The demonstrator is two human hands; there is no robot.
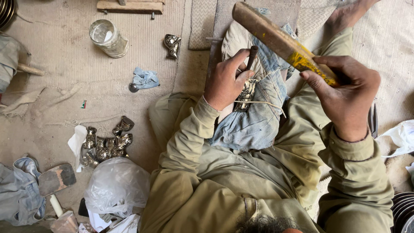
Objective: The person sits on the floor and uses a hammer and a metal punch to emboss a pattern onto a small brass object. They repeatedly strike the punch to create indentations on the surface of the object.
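Observation:
My left hand (225,80) grips a dark metal punch (251,56) held upright against a small shiny metal piece (246,92) that rests on a folded blue denim cloth (254,116) over my lap. My right hand (347,92) is closed on a wooden mallet handle (280,41) with yellow paint, raised above and to the right of the punch. A thin pale cord (263,103) runs across the denim by the piece. I sit on the floor in olive clothing.
A pile of several shiny metal pieces (108,144) lies on the floor at left beside a clear plastic bag (116,183). Further off sit a glass jar (108,38), one more metal piece (172,45), a blue rag (144,78) and a wooden block (129,6).

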